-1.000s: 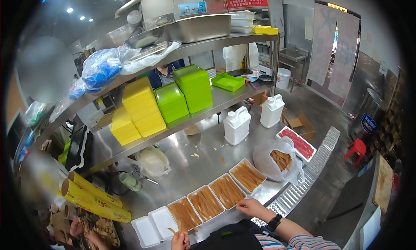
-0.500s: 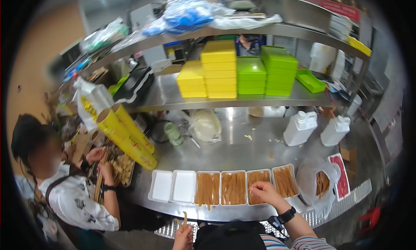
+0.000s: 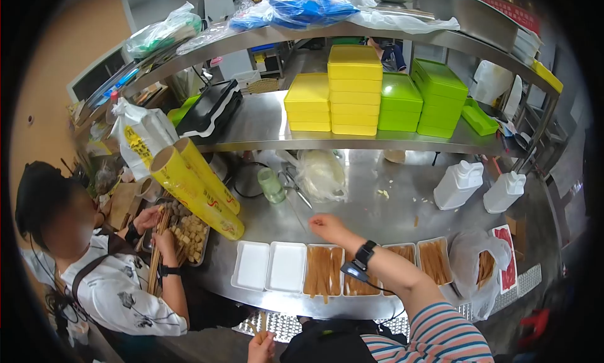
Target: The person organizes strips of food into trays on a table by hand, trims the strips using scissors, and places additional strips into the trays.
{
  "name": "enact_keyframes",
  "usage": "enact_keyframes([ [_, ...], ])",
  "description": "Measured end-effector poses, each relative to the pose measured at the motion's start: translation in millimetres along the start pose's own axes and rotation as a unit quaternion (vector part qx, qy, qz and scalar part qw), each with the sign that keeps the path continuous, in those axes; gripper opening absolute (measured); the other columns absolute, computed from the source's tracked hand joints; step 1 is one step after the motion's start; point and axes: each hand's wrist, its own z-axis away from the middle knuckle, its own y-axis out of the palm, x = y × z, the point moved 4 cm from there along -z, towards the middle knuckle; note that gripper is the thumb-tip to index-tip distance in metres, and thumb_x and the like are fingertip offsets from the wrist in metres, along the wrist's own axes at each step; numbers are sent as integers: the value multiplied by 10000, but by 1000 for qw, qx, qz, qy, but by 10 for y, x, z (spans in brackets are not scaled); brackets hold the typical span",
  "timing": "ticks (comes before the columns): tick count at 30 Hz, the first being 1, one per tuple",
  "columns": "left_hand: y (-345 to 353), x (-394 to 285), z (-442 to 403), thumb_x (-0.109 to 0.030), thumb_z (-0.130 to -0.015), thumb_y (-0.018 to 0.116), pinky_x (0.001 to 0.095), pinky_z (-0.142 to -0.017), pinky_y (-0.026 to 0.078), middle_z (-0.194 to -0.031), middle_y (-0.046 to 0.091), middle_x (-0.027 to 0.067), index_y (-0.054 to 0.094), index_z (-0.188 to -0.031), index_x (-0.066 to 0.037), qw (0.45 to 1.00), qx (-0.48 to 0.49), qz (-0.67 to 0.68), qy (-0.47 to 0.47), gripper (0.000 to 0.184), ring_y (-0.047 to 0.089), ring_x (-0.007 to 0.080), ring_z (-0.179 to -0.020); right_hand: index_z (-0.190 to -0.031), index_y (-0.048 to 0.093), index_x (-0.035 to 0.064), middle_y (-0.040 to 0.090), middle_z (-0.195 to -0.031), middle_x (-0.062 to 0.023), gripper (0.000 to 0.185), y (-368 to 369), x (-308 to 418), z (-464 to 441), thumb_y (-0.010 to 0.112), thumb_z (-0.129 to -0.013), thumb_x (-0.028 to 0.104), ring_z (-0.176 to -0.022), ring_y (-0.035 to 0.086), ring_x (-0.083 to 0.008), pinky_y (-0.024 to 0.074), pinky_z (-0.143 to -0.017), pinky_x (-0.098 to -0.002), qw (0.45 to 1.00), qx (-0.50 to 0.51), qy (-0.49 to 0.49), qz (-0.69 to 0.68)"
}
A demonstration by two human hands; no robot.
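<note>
Low in the view, my left hand (image 3: 261, 347) is closed round a few brown strips (image 3: 259, 325) that stick up from its fingers. My right hand (image 3: 327, 228) reaches over the steel table, just above the row of trays, with its fingers closed; what they hold, if anything, is too small to make out. Below it lies a white tray of brown strips (image 3: 324, 272), with several more filled trays to the right, partly behind my forearm. Two white trays without strips (image 3: 251, 265) (image 3: 285, 267) sit to the left.
A co-worker (image 3: 119, 281) at the left handles sticks over a tray of cubes (image 3: 190, 237). Yellow film rolls (image 3: 198, 193), a green jar (image 3: 271, 185), a plastic bag of strips (image 3: 472, 265), white jugs (image 3: 458, 185) and a shelf with yellow boxes (image 3: 354, 92) surround the work area.
The view has swung left, bringing the co-worker into sight. My right hand has moved left and forward from above the filled trays. My left hand still holds strips.
</note>
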Motion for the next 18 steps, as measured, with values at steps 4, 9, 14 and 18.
enact_keyframes([
  [4,-311,35,-240,-241,-900,569,191,-359,206,-570,384,-78,548,-880,-113,998,13,-55,6,132,303,24,-415,-1043,598,-5,631,-913,-164,296,143,6,-426,604,-790,148,-795,615,-302,489,-718,-385,962,-82,-91,244],
  [9,-533,-83,-449,-260,-901,572,189,-369,212,-568,394,-74,563,-940,-86,999,16,-46,16,179,308,23,-422,-1030,585,-35,590,-1008,-204,304,326,-222,-793,553,-765,110,-907,595,-329,483,-772,-410,918,-52,13,394],
  [14,-727,-275,-646,-289,-916,547,196,-376,203,-556,384,-78,571,-1039,-60,997,26,-70,-17,261,300,29,-422,-990,607,-7,605,-987,-191,265,341,-214,-1037,543,-768,121,-909,610,-312,494,-769,-391,869,-86,101,477],
  [18,-868,-258,-793,-285,-917,548,197,-376,212,-556,389,-78,571,-1039,-63,997,26,-66,-24,254,302,32,-424,-974,626,13,656,-856,-158,251,285,-208,-1121,550,-780,153,-782,647,-289,517,-705,-388,875,-106,179,437],
])
